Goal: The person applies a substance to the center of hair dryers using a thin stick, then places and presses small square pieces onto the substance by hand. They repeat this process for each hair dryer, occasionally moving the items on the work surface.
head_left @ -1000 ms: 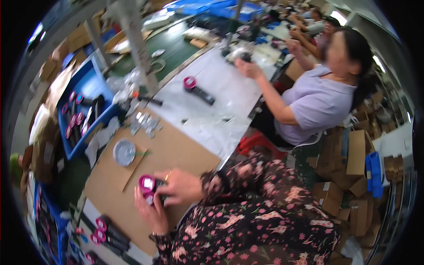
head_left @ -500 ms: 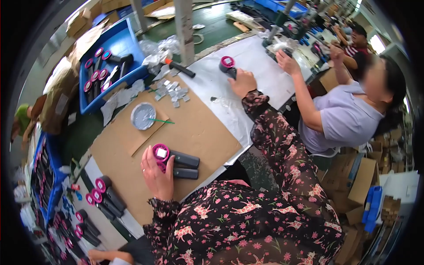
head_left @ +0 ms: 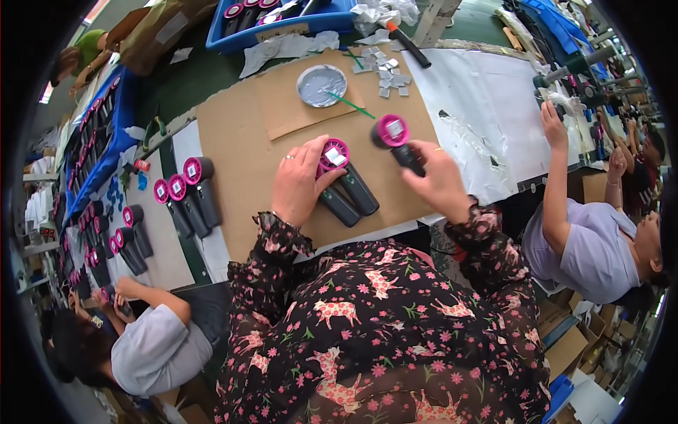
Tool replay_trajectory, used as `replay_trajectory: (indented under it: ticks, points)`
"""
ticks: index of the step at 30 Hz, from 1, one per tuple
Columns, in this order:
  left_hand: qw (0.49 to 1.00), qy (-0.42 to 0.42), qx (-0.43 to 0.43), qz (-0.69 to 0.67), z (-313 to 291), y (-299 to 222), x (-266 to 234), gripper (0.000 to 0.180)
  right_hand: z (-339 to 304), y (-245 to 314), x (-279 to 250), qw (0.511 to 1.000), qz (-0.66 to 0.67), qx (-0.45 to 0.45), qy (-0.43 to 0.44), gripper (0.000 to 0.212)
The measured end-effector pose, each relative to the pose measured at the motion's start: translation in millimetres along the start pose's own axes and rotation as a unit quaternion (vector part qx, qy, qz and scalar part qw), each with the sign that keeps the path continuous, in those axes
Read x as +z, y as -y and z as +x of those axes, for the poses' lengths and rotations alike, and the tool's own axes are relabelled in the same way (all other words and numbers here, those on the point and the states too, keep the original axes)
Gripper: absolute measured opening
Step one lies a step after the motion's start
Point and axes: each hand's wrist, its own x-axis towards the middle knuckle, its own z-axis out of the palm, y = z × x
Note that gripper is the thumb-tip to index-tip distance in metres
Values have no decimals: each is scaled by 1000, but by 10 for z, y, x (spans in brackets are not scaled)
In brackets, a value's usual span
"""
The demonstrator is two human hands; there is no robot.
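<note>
My left hand curls round the magenta heads of two handheld units lying side by side on the cardboard sheet. Its thumb lies across the nearer head. The farther head carries a white-grey square. My right hand grips the black handle of a third handheld unit; its round magenta head faces up and bears a similar pale square. Beyond my hands is a round dish of grey paste, with a green stick in it. Several small silvery squares lie loose beside the dish.
A blue bin with more units stands at the far side, near a black tool with an orange end. Further units lie in a row at left. Co-workers sit at left and right. White sheeting covers the right side.
My right hand has brought its unit from the white sheeting at far right to over the cardboard, beside the pair. My left hand stays on the pair. The view has turned rightward.
</note>
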Motion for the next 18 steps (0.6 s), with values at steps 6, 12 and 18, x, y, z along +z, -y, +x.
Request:
replay_trajectory:
  ticks: [6,12,18]
  points:
    - [996,29,86,-11,-3,346,-276,73,-82,441,676,999,11,-36,32,53]
    - [995,61,78,-23,-55,633,-583,73,-6,695,790,996,21,-29,80,52]
    - [996,-36,76,-18,-61,403,-699,72,474,507,378,982,-74,-153,-76,41]
